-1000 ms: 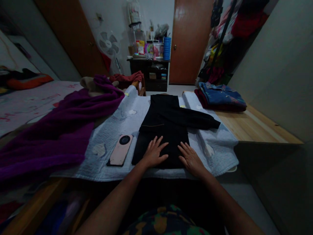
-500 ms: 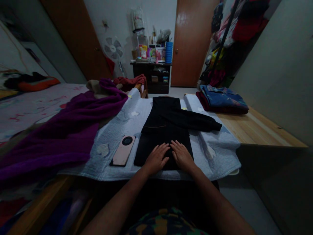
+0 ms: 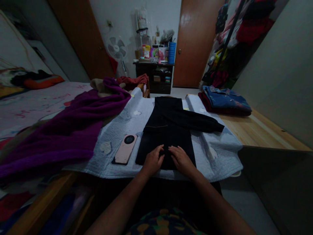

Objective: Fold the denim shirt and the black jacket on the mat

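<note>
A black long-sleeved garment (image 3: 168, 112) lies partly folded on a pale blue quilted cloth (image 3: 144, 104), one sleeve stretched out to the right. On its near folded part rests my left hand (image 3: 154, 160), fingers slightly bent and nothing in it. Just right of that, my right hand (image 3: 181, 160) is on the same black fabric, its fingers loosely curved and apart from the left. Whether the fingertips press on the cloth I cannot tell. A pink phone (image 3: 125, 150) with a round black camera lies left of the garment.
A purple blanket (image 3: 73, 127) drapes over the bed edge at left. Folded clothes with a denim piece (image 3: 225, 98) on top sit on a wooden board (image 3: 264, 130) at right. Farther back stand a white fan (image 3: 117, 49) and a dark cabinet (image 3: 154, 78).
My hands have drawn slightly back towards me and apart, with the fingers more bent. The view has shifted a little; the garment keeps its shape.
</note>
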Demonstrator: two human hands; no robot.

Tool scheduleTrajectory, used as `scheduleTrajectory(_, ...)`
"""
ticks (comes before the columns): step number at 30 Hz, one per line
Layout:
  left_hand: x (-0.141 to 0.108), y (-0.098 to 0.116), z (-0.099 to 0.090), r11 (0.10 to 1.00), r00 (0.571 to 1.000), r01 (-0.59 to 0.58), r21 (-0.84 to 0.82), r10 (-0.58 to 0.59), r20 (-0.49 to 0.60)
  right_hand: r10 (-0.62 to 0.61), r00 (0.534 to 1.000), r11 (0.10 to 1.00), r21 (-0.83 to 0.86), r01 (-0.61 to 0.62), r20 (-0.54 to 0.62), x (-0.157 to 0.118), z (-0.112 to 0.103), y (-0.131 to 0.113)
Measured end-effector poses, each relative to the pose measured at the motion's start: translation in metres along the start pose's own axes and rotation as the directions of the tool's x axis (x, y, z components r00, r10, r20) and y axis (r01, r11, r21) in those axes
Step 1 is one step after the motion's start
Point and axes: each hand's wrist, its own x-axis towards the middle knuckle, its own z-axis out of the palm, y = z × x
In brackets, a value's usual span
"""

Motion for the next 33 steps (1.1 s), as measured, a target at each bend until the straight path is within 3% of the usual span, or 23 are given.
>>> scheduleTrajectory(3,0.006,0.005,-0.010,0.992,0.999,0.040,-0.116,-0.042,-0.009,-0.018,0.999,1.000,0.015,0.019,-0.048,-0.002,0.005,0.001)
scheduleTrajectory(8,0.013,0.013,-0.014,0.968,0.999,0.005,-0.252,-0.017,-0.045,-0.025,0.996,1.000,-0.015,0.024,-0.087,-0.003,0.011,0.004)
scheduleTrajectory(12,0.008,0.008,-0.003,0.987,0.999,-0.009,-0.163,0.015,0.036,0.011,0.988,1.000,0.000,-0.011,-0.156,-0.005,0.013,0.003)
scheduleTrajectory(18,-0.004,-0.007,0.009,0.990,0.990,-0.142,-0.003,0.142,0.009,0.085,0.987,0.968,0.246,-0.049,-0.140,0.011,-0.004,0.002)
scheduleTrajectory(21,-0.009,-0.009,0.007,0.982,0.982,-0.187,0.028,0.187,0.000,0.068,0.983,0.969,0.245,-0.024,-0.172,0.024,-0.002,0.000)
scheduleTrajectory(27,-0.017,-0.007,-0.007,0.984,0.984,-0.178,0.019,0.178,-0.006,-0.009,0.995,0.988,0.152,0.024,-0.099,0.027,0.018,-0.001)
scheduleTrajectory(33,-0.025,-0.009,-0.011,0.979,0.979,-0.202,0.027,0.202,-0.030,0.059,0.993,0.972,0.234,-0.034,-0.102,0.031,0.007,-0.009)
